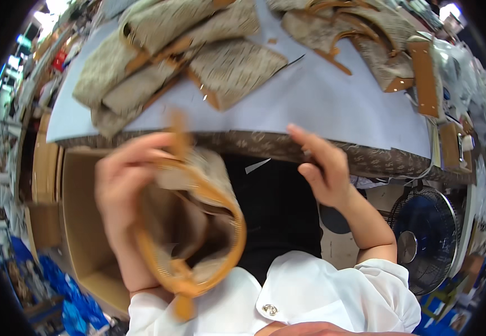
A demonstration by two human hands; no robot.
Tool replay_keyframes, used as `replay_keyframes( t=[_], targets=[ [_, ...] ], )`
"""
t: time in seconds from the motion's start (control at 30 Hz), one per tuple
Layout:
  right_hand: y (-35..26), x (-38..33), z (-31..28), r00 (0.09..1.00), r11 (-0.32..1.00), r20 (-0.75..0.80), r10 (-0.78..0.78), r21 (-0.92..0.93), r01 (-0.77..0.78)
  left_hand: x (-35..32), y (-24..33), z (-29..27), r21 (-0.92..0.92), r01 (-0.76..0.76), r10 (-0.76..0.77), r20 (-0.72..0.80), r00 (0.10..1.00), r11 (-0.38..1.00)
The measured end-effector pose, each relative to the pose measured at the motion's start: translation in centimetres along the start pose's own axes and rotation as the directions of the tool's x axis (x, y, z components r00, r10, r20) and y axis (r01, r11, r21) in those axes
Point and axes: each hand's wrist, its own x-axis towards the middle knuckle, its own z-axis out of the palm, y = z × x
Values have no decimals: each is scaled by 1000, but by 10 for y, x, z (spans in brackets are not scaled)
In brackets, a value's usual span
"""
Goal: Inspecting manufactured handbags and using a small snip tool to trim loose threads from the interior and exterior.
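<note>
Gripping a tan-trimmed woven bag (198,218) below the bench's (321,95) near edge, the left hand (122,185) is closing around it; the right hand (321,168) is hovering loosely spread, holding nothing.

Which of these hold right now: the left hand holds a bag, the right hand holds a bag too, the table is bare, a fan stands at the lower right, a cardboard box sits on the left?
1. The left hand holds a woven bag with tan straps. True.
2. The right hand holds a second bag. False: it is empty, fingers spread near the table edge.
3. The table is bare. False: piles of bag pieces lie on it.
4. A fan stands at the lower right. True.
5. An open cardboard box sits on the left. True.
</note>
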Motion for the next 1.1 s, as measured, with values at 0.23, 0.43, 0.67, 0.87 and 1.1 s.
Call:
replay_keyframes(
  t=[0.23, 0.43, 0.67, 0.87, 1.1],
  targets=[
    [53, 118, -87, 817, 929, -471, 332, 15, -369, 120, 125, -81, 456, -571, 646, -14, 763, 683],
    [163, 233, -107, 776, 927, -508, 373, 239, -289, 273, 115, 37, 817, -523, 417, 574, 704, -242],
    [170, 268, -114, 794, 928, -482, 370, 149, -342, 298, 50, 46, 711, -421, 376, 233, 897, 564],
    [-19, 152, -129, 873, 954, -464, 150, 300, -4, 156, 128, 63, 124, -484, 465, 155, 872, 866],
    [-96, 33, -34, 909, 978, 374, -185, 160, 134, 33, 60, 79, 547, -590, 534, 280, 798, 594]
  ],
)
